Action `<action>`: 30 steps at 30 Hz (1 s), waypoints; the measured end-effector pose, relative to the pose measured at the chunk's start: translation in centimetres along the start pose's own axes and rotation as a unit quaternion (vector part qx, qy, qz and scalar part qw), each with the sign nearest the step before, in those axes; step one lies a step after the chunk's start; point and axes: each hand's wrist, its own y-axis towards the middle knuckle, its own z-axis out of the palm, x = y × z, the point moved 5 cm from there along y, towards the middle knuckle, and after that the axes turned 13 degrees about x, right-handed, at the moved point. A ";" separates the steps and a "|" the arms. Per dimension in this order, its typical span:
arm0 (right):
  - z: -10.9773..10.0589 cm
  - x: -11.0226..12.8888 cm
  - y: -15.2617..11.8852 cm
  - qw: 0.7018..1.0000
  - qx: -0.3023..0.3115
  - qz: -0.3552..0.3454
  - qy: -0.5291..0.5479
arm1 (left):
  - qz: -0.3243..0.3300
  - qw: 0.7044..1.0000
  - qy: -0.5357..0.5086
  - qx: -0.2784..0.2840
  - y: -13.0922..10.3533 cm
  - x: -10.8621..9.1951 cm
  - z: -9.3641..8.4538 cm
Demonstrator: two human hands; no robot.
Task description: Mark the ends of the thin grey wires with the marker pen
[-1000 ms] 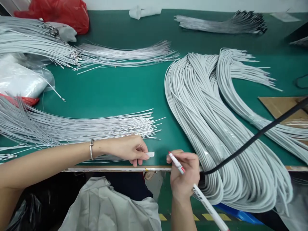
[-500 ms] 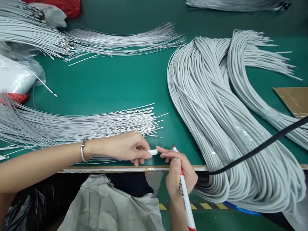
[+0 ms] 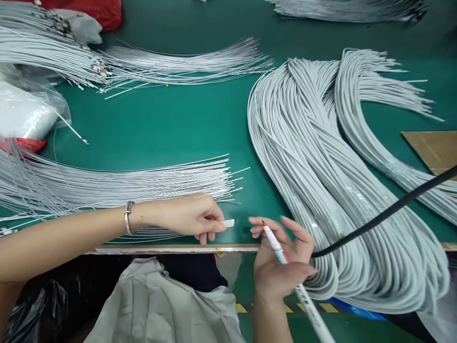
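Near the table's front edge, my left hand (image 3: pixel 200 216) pinches a small bundle of white wire ends (image 3: pixel 228 223), which stick out to the right of its fingertips. My right hand (image 3: pixel 282 257) is turned palm up to the right of them, apart from the bundle. A white marker with a red tip (image 3: pixel 273 238) lies across that palm and passes under the thumb, its tip pointing up and left. Behind my left wrist, thin white wires (image 3: pixel 143 183) lie spread on the green table (image 3: pixel 160 124).
Thick grey cable coils (image 3: pixel 321 166) cover the right side and hang over the front edge. A black cable (image 3: pixel 385 212) crosses them. More wire bundles (image 3: pixel 185 64) lie behind; a plastic bag (image 3: pixel 26 112) is at left, cardboard (image 3: pixel 433 147) at right.
My right hand has moved away from the bundle, turned palm up and spread its fingers, and the marker has tilted further. My left hand keeps its pinch. The view has shifted slightly.
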 end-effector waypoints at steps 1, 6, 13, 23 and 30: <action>-0.2 -0.2 0.1 1.000 0.005 0.012 0.022 | -0.007 1.000 -0.009 0.010 0.3 0.6 0.1; 0.1 -0.8 -0.3 0.985 0.096 0.080 -0.117 | -0.030 0.997 -0.063 0.037 1.4 2.7 0.4; 1.0 0.4 0.0 0.955 0.102 0.001 -0.279 | -0.037 0.996 -0.077 0.040 1.5 2.5 0.3; 1.3 0.6 0.1 0.949 0.123 -0.029 -0.288 | -0.038 0.996 -0.074 0.043 1.6 2.5 0.3; 1.3 0.7 0.2 0.952 0.129 -0.048 -0.272 | -0.040 0.997 -0.058 0.044 1.5 2.2 0.2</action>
